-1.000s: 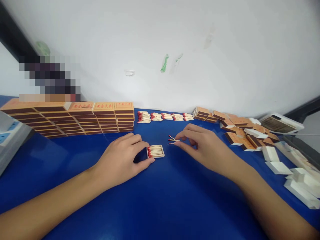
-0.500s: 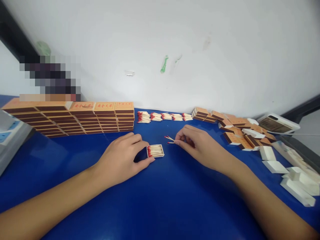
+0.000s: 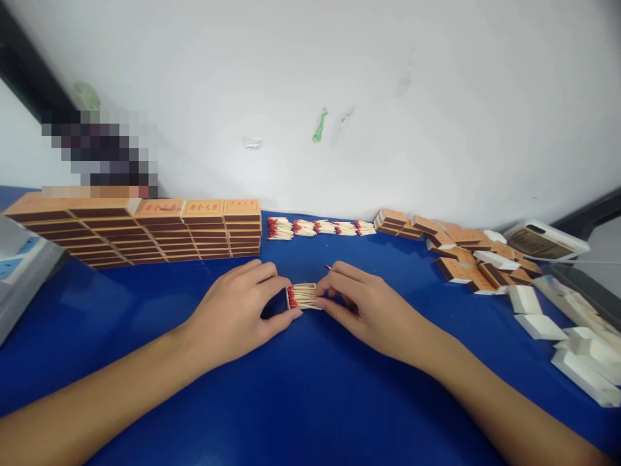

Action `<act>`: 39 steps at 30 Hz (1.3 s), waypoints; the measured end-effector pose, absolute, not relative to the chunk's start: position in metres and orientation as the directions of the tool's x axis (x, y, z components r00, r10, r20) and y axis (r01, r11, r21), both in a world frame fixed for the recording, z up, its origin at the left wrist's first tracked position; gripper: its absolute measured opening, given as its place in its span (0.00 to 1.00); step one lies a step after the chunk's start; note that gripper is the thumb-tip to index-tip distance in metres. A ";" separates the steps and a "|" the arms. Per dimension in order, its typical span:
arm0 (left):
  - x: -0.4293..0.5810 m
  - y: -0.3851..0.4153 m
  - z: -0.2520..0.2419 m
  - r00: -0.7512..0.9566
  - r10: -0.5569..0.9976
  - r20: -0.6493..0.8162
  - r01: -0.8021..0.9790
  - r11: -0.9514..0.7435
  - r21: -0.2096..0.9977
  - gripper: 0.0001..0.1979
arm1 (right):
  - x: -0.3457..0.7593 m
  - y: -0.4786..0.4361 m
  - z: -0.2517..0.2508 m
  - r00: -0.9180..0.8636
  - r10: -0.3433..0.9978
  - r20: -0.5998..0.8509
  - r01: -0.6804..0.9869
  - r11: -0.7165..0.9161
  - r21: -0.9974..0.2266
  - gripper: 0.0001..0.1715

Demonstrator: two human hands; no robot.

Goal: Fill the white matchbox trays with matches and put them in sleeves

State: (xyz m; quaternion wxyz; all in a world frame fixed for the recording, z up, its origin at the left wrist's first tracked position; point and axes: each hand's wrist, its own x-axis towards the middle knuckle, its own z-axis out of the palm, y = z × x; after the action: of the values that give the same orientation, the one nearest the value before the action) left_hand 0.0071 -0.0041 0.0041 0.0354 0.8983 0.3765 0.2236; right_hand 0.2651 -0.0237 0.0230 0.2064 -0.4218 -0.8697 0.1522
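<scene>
My left hand (image 3: 245,301) grips the left end of a small white matchbox tray (image 3: 317,308) between thumb and forefinger. Inside the tray lie matches (image 3: 305,296), their red heads to the left. My right hand (image 3: 359,294) is closed in a pinch at the tray's right end, its fingertips at the sticks' plain ends. A single match (image 3: 328,266) pokes out behind the right forefinger, red head outward; the rest of it is hidden by the fingers.
Stacked matchboxes (image 3: 208,230) form a wall at the back left. Small piles of matches (image 3: 304,227) line the back. Loose matchbox sleeves (image 3: 456,268) and white trays (image 3: 538,325) lie at the right on the blue table (image 3: 301,401). A blurred person is at the far left.
My right hand has moved left to the tray, carrying matches that stuck out from its fingertips; only one head now shows beside the fingers. The left hand keeps its grip.
</scene>
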 end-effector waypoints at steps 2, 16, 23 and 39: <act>0.007 -0.004 0.004 0.617 0.691 0.377 0.659 -0.715 0.233 0.13 | 0.264 -0.024 0.023 -0.558 0.798 0.230 0.669 0.596 -0.445 0.04; 0.007 -0.004 0.005 0.621 0.691 0.370 0.661 -0.716 0.227 0.14 | 0.262 -0.024 0.021 -0.568 0.806 0.165 0.671 0.570 -0.475 0.04; 0.008 -0.004 0.005 0.629 0.690 0.357 0.654 -0.719 0.236 0.13 | 0.263 -0.024 0.023 -0.556 0.816 0.154 0.682 0.555 -0.476 0.06; 0.007 -0.005 0.005 0.632 0.679 0.374 0.650 -0.727 0.221 0.14 | 0.291 -0.004 0.020 -0.300 0.907 0.295 0.887 0.379 -0.265 0.07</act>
State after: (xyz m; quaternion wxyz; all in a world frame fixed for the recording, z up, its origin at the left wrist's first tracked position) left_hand 0.0071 -0.0050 0.0052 0.0324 0.9027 0.3680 0.2206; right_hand 0.2915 -0.0045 0.0204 0.2006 -0.5567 -0.8057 0.0257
